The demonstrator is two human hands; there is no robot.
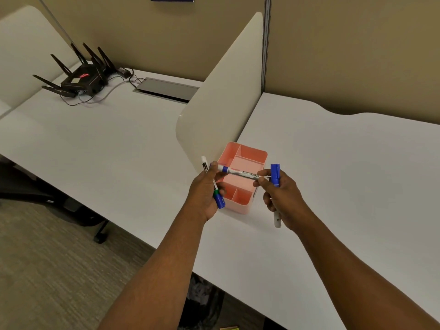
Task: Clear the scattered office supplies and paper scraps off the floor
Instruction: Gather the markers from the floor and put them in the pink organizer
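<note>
Currently left hand (206, 186) grips a bundle of markers (215, 186), caps pointing down. Between both hands, a whiteboard marker (240, 173) lies level, pinched at each end, just above the pink organizer (247, 206) on the worktop (333, 177). Right hand (281, 194) also holds a blue-capped marker (275, 175) upright.

A divider panel (221, 91) walled off the pink organizer's (247, 160) left; bare bench (345, 175) lay open rightward.
</note>
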